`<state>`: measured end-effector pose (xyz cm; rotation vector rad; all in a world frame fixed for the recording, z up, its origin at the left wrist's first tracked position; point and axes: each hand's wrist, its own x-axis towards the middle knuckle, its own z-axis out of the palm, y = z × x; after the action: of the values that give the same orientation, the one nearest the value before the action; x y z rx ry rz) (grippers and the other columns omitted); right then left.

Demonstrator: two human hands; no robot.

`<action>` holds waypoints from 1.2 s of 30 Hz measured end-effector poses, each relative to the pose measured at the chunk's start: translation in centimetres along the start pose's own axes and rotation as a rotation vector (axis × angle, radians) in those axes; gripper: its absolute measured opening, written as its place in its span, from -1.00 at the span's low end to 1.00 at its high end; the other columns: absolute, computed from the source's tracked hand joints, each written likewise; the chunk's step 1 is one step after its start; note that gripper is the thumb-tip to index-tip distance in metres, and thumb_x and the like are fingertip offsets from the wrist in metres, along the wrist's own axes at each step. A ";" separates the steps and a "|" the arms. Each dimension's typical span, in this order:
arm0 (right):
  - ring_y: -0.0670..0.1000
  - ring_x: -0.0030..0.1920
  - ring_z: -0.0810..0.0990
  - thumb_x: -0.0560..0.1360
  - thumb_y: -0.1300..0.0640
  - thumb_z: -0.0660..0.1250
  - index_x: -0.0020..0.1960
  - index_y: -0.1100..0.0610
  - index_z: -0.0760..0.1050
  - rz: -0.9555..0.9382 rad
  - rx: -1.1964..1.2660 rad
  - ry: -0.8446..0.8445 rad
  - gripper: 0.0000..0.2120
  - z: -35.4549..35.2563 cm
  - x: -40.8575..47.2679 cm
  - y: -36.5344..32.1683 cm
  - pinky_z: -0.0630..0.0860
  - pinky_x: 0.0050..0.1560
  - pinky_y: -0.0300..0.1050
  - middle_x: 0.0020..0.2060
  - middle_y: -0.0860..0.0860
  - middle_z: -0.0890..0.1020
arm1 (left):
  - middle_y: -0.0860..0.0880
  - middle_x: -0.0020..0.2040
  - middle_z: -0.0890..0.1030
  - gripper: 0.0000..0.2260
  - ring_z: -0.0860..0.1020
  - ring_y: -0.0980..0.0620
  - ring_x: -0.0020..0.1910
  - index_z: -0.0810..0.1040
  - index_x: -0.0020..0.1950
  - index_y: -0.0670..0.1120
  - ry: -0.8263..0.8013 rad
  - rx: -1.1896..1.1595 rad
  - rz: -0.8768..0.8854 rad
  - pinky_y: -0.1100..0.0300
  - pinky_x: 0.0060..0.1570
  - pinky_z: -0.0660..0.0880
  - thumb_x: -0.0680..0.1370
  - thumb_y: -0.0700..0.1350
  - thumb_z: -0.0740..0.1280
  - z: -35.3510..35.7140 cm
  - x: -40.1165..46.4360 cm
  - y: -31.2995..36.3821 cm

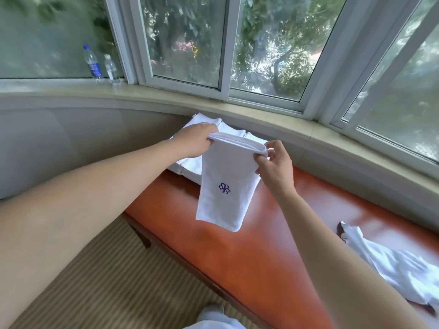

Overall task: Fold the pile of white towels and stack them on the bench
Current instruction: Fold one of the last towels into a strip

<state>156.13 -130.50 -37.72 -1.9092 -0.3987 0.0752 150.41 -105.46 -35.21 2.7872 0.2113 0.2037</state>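
Window bay, orange bench (273,224): towel (225,186) hangs folded above it.
Your left hand (194,141) and right hand (273,162) pinch its top corners; it looks light and limp, so keep both corners.

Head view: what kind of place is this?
Probably a hotel room: monogrammed white towel held over an upholstered bench below a bay window, striped carpet, two water bottles on the sill.
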 end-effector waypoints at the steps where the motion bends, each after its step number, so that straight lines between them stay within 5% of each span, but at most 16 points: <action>1: -0.01 -0.40 0.68 0.43 0.04 0.35 -0.11 -0.19 0.41 -0.004 -0.001 0.013 -0.84 0.0 1.0 -0.2 0.57 -0.25 -0.06 -0.11 -0.06 0.67 | 0.16 0.09 0.44 -0.87 0.44 0.01 0.01 0.46 0.06 0.09 0.006 0.001 -0.002 0.06 -0.10 0.43 0.64 -0.14 0.19 -0.3 0.9 0.0; 6: 0.08 -0.31 0.67 0.38 0.02 0.34 -0.14 -0.18 0.39 0.004 -0.017 0.063 -0.84 0.2 5.3 -0.8 0.60 -0.17 0.03 -0.17 -0.08 0.66 | 0.02 0.05 0.57 -0.88 0.52 -0.11 0.03 0.47 0.01 -0.01 0.003 0.062 0.021 0.01 -0.04 0.51 0.56 -0.20 0.20 -2.0 5.5 0.3; 11: 0.06 -0.31 0.67 0.38 0.03 0.32 -0.08 -0.11 0.41 -0.008 -0.052 0.092 -0.86 0.1 9.1 -1.0 0.51 -0.26 -0.11 -0.20 -0.06 0.64 | 0.02 -0.01 0.55 -0.85 0.50 -0.01 -0.22 0.49 0.07 0.03 0.028 0.041 0.004 0.12 -0.26 0.36 0.56 -0.16 0.21 -2.5 10.2 -0.1; 20: -0.15 -0.35 0.69 0.45 0.10 0.26 0.04 -0.03 0.44 0.110 -0.066 0.178 -0.84 1.9 15.2 0.8 0.45 -0.23 -0.14 -0.14 -0.09 0.69 | -0.03 0.10 0.64 -0.82 0.56 -0.14 0.08 0.56 0.08 0.02 0.025 -0.050 0.025 0.02 0.00 0.53 0.55 -0.16 0.23 1.5 18.3 -2.4; 24: -0.11 -0.29 0.72 0.48 0.10 0.27 -0.02 -0.08 0.42 0.134 -0.058 0.245 -0.88 2.8 18.2 1.9 0.65 -0.11 0.06 -0.26 -0.12 0.67 | -0.02 0.12 0.66 -0.79 0.58 -0.12 0.09 0.59 0.14 0.02 0.013 -0.155 0.045 0.05 -0.01 0.53 0.56 -0.16 0.26 2.8 22.4 -3.6; 32: -0.04 -0.20 0.73 0.46 -0.02 0.27 -0.05 -0.19 0.43 0.212 -0.032 0.382 -0.90 4.6 25.5 5.4 0.66 -0.01 0.20 -0.23 -0.26 0.68 | 0.05 -0.02 0.64 -0.83 0.55 -0.03 -0.04 0.55 0.02 0.10 -0.055 -0.338 0.042 0.19 -0.27 0.36 0.53 -0.15 0.26 5.9 31.0 -5.6; 36: -0.06 -0.22 0.73 0.44 -0.02 0.28 -0.06 -0.17 0.43 0.314 -0.055 0.367 -0.90 5.9 28.9 9.8 0.67 0.00 0.20 -0.26 -0.23 0.69 | 0.07 0.02 0.65 -0.86 0.58 -0.02 0.00 0.55 0.01 0.10 -0.195 -0.381 0.018 0.16 -0.13 0.45 0.54 -0.13 0.30 9.7 34.7 -7.4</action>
<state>184.19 -119.30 -44.90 -1.9753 0.1480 -0.0795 185.08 -95.76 -42.80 2.4101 0.0876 -0.0236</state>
